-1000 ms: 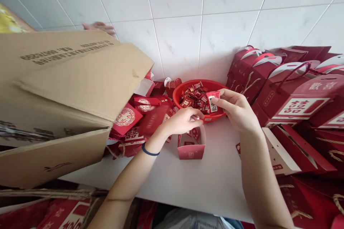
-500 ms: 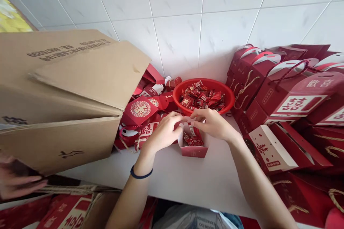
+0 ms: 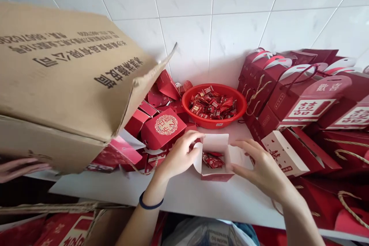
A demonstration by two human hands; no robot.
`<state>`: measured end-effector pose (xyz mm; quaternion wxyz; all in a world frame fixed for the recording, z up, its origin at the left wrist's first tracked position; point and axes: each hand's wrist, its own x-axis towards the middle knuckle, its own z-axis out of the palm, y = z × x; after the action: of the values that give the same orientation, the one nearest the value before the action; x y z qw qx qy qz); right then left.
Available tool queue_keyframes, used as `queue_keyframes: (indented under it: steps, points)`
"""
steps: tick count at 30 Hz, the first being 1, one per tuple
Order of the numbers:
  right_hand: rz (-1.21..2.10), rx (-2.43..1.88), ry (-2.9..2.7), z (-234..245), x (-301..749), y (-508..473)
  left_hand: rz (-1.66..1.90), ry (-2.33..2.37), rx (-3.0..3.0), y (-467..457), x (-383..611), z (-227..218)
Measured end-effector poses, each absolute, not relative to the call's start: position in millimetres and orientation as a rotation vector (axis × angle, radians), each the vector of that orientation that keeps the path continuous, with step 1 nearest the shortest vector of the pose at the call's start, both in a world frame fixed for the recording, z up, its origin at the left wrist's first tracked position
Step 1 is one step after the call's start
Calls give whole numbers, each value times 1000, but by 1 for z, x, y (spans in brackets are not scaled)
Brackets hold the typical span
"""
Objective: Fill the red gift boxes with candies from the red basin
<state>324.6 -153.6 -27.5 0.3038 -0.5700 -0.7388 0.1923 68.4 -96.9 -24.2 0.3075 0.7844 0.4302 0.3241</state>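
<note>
A small red gift box (image 3: 217,177) with a white inside stands on the table in front of me, its flaps spread. Red-wrapped candies (image 3: 213,160) lie in it. My left hand (image 3: 181,153) is closed on the box's left flap, with thumb and forefinger at its edge. On the other side, my right hand (image 3: 259,167) has the right flap between thumb and fingers. Just behind the box is a red plastic basin (image 3: 214,123) that holds many wrapped candies (image 3: 215,103).
A large cardboard carton (image 3: 66,69) is tilted at the left, with another person's hand (image 3: 23,169) under it. Red gift boxes (image 3: 164,127) lie heaped by its mouth. Rows of red gift boxes (image 3: 305,100) with rope handles stand at the right. A tiled wall (image 3: 184,42) is behind.
My hands have moved apart, my right hand to the right, and the gift box's flaps are spread wider. The carton has tipped, and more red boxes show at its mouth.
</note>
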Motion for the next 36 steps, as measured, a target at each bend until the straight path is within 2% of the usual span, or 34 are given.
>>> queue_keyframes:
  steps: [5, 10, 16, 20, 27, 33, 36]
  points:
    - [570, -1447, -2007, -52, 337, -179, 769, 1078, 1908, -107, 74, -31]
    - [431, -1523, -1694, -72, 322, -179, 685, 995, 1881, -117, 76, -31]
    - [428, -1511, -1566, -86, 311, -178, 595, 925, 1952, -128, 73, -22]
    - [324, -1374, -1630, -88, 309, -180, 606, 795, 2019, -126, 70, -24]
    - [325, -1267, -1722, -85, 307, -182, 755, 935, 2029, -116, 91, -45]
    - [420, -1390, -1866, -73, 307, -189, 719, 906, 2057, -103, 97, -47]
    - [338, -1523, -1882, -73, 299, -194, 658, 962, 2069, -104, 100, -42]
